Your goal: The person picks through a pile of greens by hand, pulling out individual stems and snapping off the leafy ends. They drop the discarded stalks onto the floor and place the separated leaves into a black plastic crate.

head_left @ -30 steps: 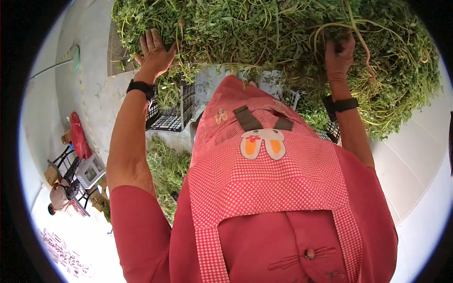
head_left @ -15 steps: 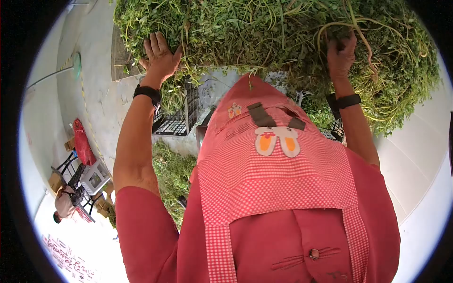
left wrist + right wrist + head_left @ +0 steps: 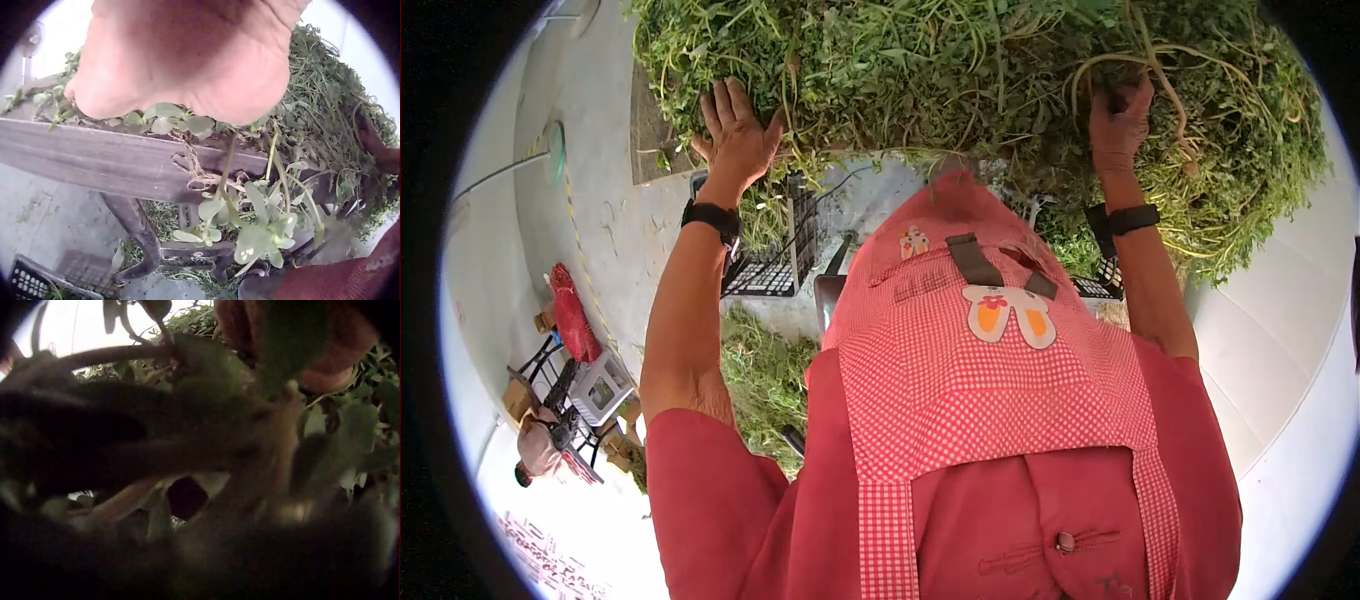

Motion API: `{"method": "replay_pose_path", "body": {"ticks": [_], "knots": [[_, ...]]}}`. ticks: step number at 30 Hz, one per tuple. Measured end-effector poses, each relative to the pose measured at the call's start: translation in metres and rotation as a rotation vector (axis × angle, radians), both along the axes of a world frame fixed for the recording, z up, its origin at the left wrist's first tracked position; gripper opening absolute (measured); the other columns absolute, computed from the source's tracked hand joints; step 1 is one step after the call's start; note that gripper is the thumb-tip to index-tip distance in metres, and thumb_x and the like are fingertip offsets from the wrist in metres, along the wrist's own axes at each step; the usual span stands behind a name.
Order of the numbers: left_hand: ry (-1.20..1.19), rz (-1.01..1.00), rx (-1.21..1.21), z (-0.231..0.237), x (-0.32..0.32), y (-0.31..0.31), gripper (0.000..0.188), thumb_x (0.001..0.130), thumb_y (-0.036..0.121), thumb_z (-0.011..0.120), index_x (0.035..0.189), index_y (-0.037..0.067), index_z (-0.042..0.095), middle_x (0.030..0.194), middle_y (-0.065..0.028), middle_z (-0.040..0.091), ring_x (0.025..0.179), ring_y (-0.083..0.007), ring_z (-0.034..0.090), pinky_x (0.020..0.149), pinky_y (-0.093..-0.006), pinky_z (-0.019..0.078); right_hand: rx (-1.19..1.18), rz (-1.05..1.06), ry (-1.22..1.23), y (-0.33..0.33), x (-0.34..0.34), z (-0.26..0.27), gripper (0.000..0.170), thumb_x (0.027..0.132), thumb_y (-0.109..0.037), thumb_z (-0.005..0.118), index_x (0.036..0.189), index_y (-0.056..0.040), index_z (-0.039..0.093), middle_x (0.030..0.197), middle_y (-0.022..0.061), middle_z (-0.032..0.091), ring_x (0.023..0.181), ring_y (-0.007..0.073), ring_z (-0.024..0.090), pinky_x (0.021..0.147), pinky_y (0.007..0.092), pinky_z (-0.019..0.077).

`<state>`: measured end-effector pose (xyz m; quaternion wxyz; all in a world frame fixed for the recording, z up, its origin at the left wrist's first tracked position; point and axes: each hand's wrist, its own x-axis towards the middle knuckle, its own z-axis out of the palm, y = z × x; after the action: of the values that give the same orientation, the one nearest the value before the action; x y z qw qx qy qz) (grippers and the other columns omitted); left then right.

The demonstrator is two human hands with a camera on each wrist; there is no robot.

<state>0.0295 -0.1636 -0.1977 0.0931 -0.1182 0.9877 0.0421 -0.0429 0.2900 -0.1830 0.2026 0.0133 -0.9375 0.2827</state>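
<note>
A thick heap of leafy green plants [image 3: 900, 80] covers the table top in the head view. My left hand [image 3: 738, 140] lies on the heap's near edge at the left, fingers spread and straight. In the left wrist view the heel of that hand [image 3: 187, 62] rests just above the table's wooden edge [image 3: 125, 156], with leafy stems [image 3: 256, 237] hanging below. At the right, my right hand [image 3: 1120, 125] is at the heap with fingers bent inward among the stems; whether they hold a stem is hidden. Blurred leaves cover most of the right wrist view, with fingers [image 3: 337, 344] at the top.
Black crates [image 3: 765, 275] stand under the table, with more greens [image 3: 765, 370] on the floor. At the far left are a red bag [image 3: 573, 315], a grey box [image 3: 600, 388] and a bent-over person [image 3: 538, 445]. A pale wall [image 3: 1270, 340] is at the right.
The apron and body have shifted to the right in the head view. My left hand has moved slightly right and down; my right hand has stayed nearly in place.
</note>
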Motion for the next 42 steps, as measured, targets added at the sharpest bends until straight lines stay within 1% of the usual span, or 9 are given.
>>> {"method": "replay_pose_path", "body": {"ticks": [10, 18, 22, 24, 25, 30, 33, 36, 42], "knots": [[-0.003, -0.007, -0.006, -0.001, 0.001, 0.001, 0.092, 0.082, 0.065, 0.039, 0.144, 0.010, 0.001, 0.150, -0.0130, -0.001, 0.138, -0.0318, -0.005, 0.102, -0.0648, 0.0056, -0.005, -0.035, 0.006, 0.012, -0.004, -0.019, 0.062, 0.079, -0.025, 0.066, 0.131, -0.0078, 0.035, 0.110, 0.0166, 0.056, 0.094, 0.0318, 0.059, 0.072, 0.0460, 0.0493], [-0.046, -0.005, -0.019, -0.001, 0.000, -0.003, 0.094, 0.081, 0.068, 0.038, 0.144, 0.010, 0.001, 0.151, -0.0122, -0.002, 0.138, -0.0313, -0.006, 0.102, -0.0641, 0.0049, -0.153, 0.014, -0.008, 0.006, 0.000, -0.010, 0.060, 0.080, -0.023, 0.064, 0.130, -0.0064, 0.035, 0.104, 0.0142, 0.058, 0.088, 0.0286, 0.059, 0.069, 0.0428, 0.0484], [-0.042, 0.022, -0.007, -0.002, -0.002, 0.000, 0.091, 0.081, 0.064, 0.041, 0.145, 0.012, 0.002, 0.151, -0.0095, -0.005, 0.138, -0.0295, -0.008, 0.103, -0.0621, 0.0016, 0.017, 0.057, 0.148, 0.009, 0.000, -0.015, 0.060, 0.079, -0.021, 0.065, 0.129, -0.0075, 0.036, 0.102, 0.0140, 0.059, 0.085, 0.0278, 0.059, 0.069, 0.0422, 0.0483], [-0.036, 0.042, -0.029, -0.003, -0.001, -0.001, 0.091, 0.081, 0.064, 0.041, 0.145, 0.012, 0.001, 0.151, -0.0086, -0.005, 0.139, -0.0284, -0.008, 0.103, -0.0613, 0.0022, -0.064, 0.068, 0.145, 0.009, 0.001, -0.017, 0.062, 0.077, -0.019, 0.066, 0.130, -0.0086, 0.035, 0.101, 0.0137, 0.059, 0.083, 0.0282, 0.060, 0.068, 0.0413, 0.0485], [-0.034, 0.042, -0.023, -0.003, -0.002, -0.002, 0.091, 0.081, 0.065, 0.040, 0.145, 0.012, 0.001, 0.151, -0.0082, -0.004, 0.139, -0.0276, -0.008, 0.103, -0.0608, 0.0029, 0.013, 0.067, 0.145, 0.010, 0.000, -0.016, 0.063, 0.076, -0.019, 0.065, 0.130, -0.0094, 0.034, 0.098, 0.0139, 0.059, 0.082, 0.0294, 0.061, 0.067, 0.0416, 0.0485], [-0.068, 0.049, -0.039, -0.004, -0.002, -0.001, 0.091, 0.081, 0.067, 0.038, 0.145, 0.012, 0.001, 0.151, -0.0077, -0.004, 0.139, -0.0274, -0.007, 0.104, -0.0610, 0.0032, 0.012, 0.014, 0.122, 0.004, 0.000, -0.011, 0.063, 0.077, -0.021, 0.063, 0.131, -0.0098, 0.033, 0.094, 0.0141, 0.060, 0.078, 0.0308, 0.061, 0.063, 0.0403, 0.0493], [-0.017, 0.026, -0.055, -0.007, 0.002, -0.001, 0.090, 0.083, 0.063, 0.041, 0.145, 0.012, 0.000, 0.151, -0.0071, -0.004, 0.139, -0.0287, -0.004, 0.100, -0.0655, 0.0077, 0.006, 0.017, 0.143, 0.004, 0.001, -0.013, 0.062, 0.078, -0.021, 0.063, 0.130, -0.0091, 0.033, 0.094, 0.0137, 0.060, 0.077, 0.0302, 0.062, 0.063, 0.0388, 0.0498], [0.025, 0.020, -0.022, -0.005, 0.002, 0.000, 0.092, 0.081, 0.064, 0.043, 0.144, 0.010, 0.003, 0.151, -0.0102, -0.002, 0.139, -0.0306, -0.006, 0.102, -0.0634, 0.0045, -0.001, -0.030, 0.089, 0.004, -0.001, -0.011, 0.060, 0.079, -0.020, 0.062, 0.129, -0.0080, 0.034, 0.097, 0.0150, 0.061, 0.079, 0.0302, 0.062, 0.064, 0.0397, 0.0503], [0.080, -0.095, -0.055, 0.000, 0.006, 0.002, 0.084, 0.086, 0.050, 0.045, 0.143, 0.004, 0.006, 0.149, -0.0173, 0.004, 0.137, -0.0374, 0.000, 0.098, -0.0663, 0.0120, 0.069, 0.012, 0.187, 0.005, 0.000, -0.014, 0.058, 0.081, -0.021, 0.060, 0.130, -0.0066, 0.034, 0.098, 0.0163, 0.061, 0.082, 0.0318, 0.063, 0.067, 0.0399, 0.0509]]}}
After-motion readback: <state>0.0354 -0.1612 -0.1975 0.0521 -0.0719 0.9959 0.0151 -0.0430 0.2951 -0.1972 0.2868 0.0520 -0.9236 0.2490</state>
